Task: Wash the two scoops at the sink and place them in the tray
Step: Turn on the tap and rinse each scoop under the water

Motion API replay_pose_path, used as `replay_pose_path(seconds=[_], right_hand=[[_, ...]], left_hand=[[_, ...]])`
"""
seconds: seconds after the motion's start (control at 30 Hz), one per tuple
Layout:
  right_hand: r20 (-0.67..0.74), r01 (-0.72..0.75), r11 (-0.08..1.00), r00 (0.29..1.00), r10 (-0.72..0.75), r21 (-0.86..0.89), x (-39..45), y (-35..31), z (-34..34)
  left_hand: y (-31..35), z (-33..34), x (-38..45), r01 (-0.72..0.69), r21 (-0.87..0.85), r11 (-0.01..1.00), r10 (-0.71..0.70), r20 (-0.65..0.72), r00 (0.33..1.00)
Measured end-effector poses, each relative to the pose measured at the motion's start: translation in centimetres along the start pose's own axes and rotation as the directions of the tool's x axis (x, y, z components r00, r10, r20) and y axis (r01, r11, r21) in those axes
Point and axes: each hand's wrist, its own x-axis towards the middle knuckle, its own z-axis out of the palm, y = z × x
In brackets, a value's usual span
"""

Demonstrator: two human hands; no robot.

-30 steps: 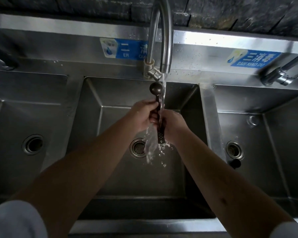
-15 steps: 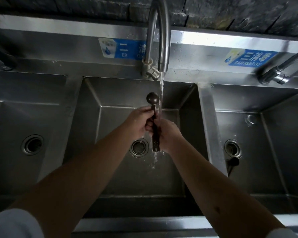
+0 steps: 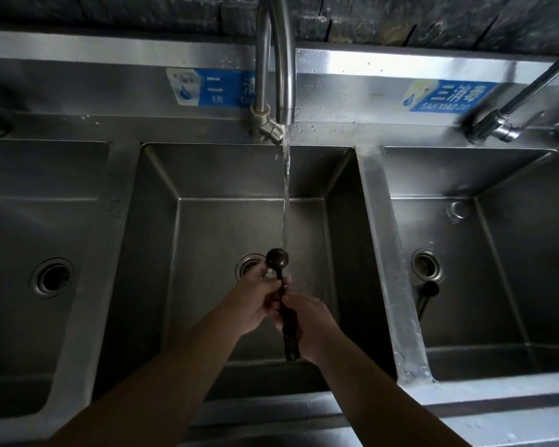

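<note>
Mid-rinse: both hands clenched on dark scoop [image 3: 281,287] over middle basin [image 3: 207,227], left hand [image 3: 255,303] near bowl end, right hand [image 3: 310,321] round handle, bowl just under tap [image 3: 279,59] stream. Second scoop [image 3: 428,293] lying in right basin by drain. Next prob. turn scoop under water, then carry to tray — no tray in view.

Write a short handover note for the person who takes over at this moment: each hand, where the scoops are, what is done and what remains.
Left hand: closed on the dark scoop, near its bowl.
Right hand: closed on the same scoop, around the handle.
The scoop is over the middle basin, its bowl at the water stream from the faucet, which is running.
A second dark scoop-like item lies in the right basin beside the drain; details are unclear.
Done: first scoop is being rinsed.
Left: finish rinsing, wash the other scoop, place both in the tray, which is not in view.
</note>
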Motion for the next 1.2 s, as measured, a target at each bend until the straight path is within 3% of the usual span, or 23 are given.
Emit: replay_pose_path(seconds=[0.23, 0.33, 0.47, 0.77, 1.03, 1.2], right_hand=[[-0.021, -0.003, 1.0, 1.0, 0.002, -0.027, -1.7, 1.0, -0.8], [-0.09, 0.045, 0.998, 0.995, -0.048, -0.039, -1.7, 0.6, -0.7], [-0.117, 0.191, 0.968, 0.97, -0.211, -0.163, -2.1, 0.0, -0.4], [-0.15, 0.311, 0.795, 0.883, -0.444, -0.521, -4.1, -0.1, -0.7], [-0.195, 0.408, 0.809, 0.831, -0.521, -0.423, -6.6, -0.8, -4.2], [-0.197, 0.463, 0.845, 0.832, -0.519, -0.267, -7.3, -2.8, -8.3]], left_hand=[[-1.6, 0.2, -1.2, 0.055, -0.04, 0.998, -0.056, -0.011, 0.998], [-2.0, 0.9, -1.0, 0.059, 0.039, 0.997, -0.057, -0.072, 0.996], [-2.3, 1.6, -0.6, 0.035, 0.159, 0.987, -0.014, -0.13, 0.991], [-2.1, 3.2, -1.1, 0.106, 0.102, 0.989, -0.098, -0.079, 0.992], [-2.8, 7.6, -1.2, 0.132, 0.147, 0.98, -0.134, 0.001, 0.991], [-3.0, 12.6, -0.4, 0.056, 0.228, 0.972, -0.062, 0.018, 0.998]])
